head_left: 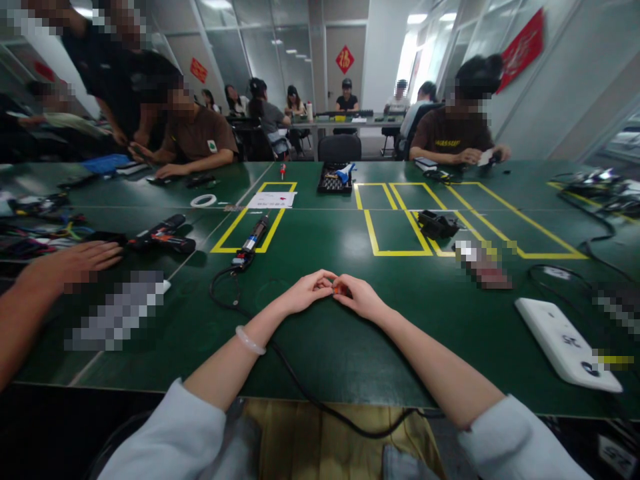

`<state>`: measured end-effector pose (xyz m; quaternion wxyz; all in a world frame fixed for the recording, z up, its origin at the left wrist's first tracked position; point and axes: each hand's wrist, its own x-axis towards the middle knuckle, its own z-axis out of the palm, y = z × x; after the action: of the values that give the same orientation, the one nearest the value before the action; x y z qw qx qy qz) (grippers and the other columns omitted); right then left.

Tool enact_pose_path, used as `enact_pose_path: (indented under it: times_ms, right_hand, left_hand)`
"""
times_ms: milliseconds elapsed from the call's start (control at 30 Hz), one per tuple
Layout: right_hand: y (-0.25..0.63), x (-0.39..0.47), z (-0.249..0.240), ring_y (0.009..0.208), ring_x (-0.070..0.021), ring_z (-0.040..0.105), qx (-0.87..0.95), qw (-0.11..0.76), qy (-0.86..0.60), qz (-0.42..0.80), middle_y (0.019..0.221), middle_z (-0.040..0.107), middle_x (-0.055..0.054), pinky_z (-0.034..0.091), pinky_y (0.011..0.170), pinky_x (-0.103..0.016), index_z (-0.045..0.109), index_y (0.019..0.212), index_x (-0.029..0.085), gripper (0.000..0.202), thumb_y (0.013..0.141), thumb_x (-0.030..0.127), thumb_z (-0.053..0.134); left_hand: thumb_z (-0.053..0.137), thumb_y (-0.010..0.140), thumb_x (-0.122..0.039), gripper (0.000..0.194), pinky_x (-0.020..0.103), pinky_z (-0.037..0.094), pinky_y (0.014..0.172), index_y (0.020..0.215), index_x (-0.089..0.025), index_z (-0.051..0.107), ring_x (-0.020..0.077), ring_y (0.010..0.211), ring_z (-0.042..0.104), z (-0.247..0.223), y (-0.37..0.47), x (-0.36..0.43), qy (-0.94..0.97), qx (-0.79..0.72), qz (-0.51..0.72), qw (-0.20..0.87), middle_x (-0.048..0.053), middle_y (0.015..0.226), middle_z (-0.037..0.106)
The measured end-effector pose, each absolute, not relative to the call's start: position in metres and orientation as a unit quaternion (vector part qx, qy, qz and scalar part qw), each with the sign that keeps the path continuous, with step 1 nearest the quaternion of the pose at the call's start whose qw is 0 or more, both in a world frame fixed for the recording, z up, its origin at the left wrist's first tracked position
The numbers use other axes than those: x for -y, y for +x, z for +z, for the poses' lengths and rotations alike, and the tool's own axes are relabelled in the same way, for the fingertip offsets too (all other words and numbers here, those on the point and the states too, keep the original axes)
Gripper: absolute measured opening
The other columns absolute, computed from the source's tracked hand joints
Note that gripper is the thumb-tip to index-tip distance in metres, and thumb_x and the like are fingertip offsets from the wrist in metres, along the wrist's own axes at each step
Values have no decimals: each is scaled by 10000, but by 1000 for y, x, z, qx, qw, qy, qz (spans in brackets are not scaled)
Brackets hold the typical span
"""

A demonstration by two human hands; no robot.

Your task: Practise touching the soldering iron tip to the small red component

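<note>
Worn on the head, the one camera faces forward and down across the green table, with the left hand and right hand near at six o'clock and the door far off at twelve.

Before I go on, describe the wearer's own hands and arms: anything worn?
The left hand and right hand are gloveless. Loose, pale blue-grey sleeves end near the elbows. A pale, rounded bangle rings the left forearm; the right has none.

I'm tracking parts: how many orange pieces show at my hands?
1 visible: a small orange piece between the left hand and the right hand; fingers may hide more.
</note>
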<state>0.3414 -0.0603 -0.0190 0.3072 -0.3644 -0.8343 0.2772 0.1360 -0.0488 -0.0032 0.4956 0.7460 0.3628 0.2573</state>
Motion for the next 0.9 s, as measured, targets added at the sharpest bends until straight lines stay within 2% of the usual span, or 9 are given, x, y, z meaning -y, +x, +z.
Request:
enact_pose_path:
  times_ms: [167, 267, 433, 533, 633, 800, 900]
  right_hand:
    - [341, 59, -21, 634, -116, 530, 795, 323, -377, 349, 735, 595, 17, 400, 619, -227, 574, 960, 173, 130, 879, 274, 593]
    - [342, 58, -21, 626, -116, 542, 769, 331, -395, 378, 709, 617, 9, 396, 608, -225, 589, 893, 169, 198, 932, 349, 517]
    - [342, 56, -22, 600, -110, 523, 764, 328, -411, 373, 654, 611, 6, 378, 604, -232, 575, 748, 166, 331, 963, 382, 447]
    - [341, 57, -23, 618, -112, 531, 746, 353, -399, 400, 677, 598, 17, 398, 602, -228, 570, 852, 174, 262, 931, 415, 503]
    - [340, 57, -25, 649, -112, 548, 723, 380, -376, 438, 752, 604, 18, 427, 609, -226, 537, 968, 182, 276, 860, 425, 610]
    - [340, 57, -24, 645, -112, 545, 721, 383, -373, 440, 761, 623, 0, 429, 610, -235, 536, 893, 175, 234, 859, 397, 601]
    - [340, 57, -23, 639, -110, 534, 724, 377, -381, 435, 743, 600, 10, 424, 604, -234, 545, 889, 176, 228, 847, 389, 613]
  left_hand:
    - [483, 927, -372, 347, 268, 454, 753, 1200, -166, 541, 142, 781, 601, 3, 138, 54, 765, -387, 261, 443, 14, 819, 631]
    - [475, 931, -373, 301, 268, 461, 760, 1158, -189, 544, 151, 819, 620, 8, 140, 59, 783, -392, 263, 404, 26, 889, 658]
    - [565, 880, -339, 218, 266, 467, 777, 1059, -216, 555, 159, 856, 629, 10, 145, 63, 820, -394, 255, 329, 16, 929, 664]
    - [532, 899, -346, 172, 271, 473, 787, 1003, -213, 566, 165, 867, 637, 9, 144, 62, 820, -401, 256, 318, 21, 940, 669]
    - [524, 905, -374, 201, 274, 473, 793, 1004, -210, 585, 177, 895, 642, 9, 142, 62, 818, -404, 256, 320, 35, 970, 679]
    - [431, 950, -415, 291, 274, 459, 770, 1020, -207, 622, 177, 856, 642, 14, 138, 60, 832, -411, 229, 293, 35, 938, 692]
    - [372, 969, -413, 331, 297, 453, 842, 1069, -219, 621, 187, 942, 630, 16, 125, 50, 830, -453, 240, 219, 34, 1005, 686]
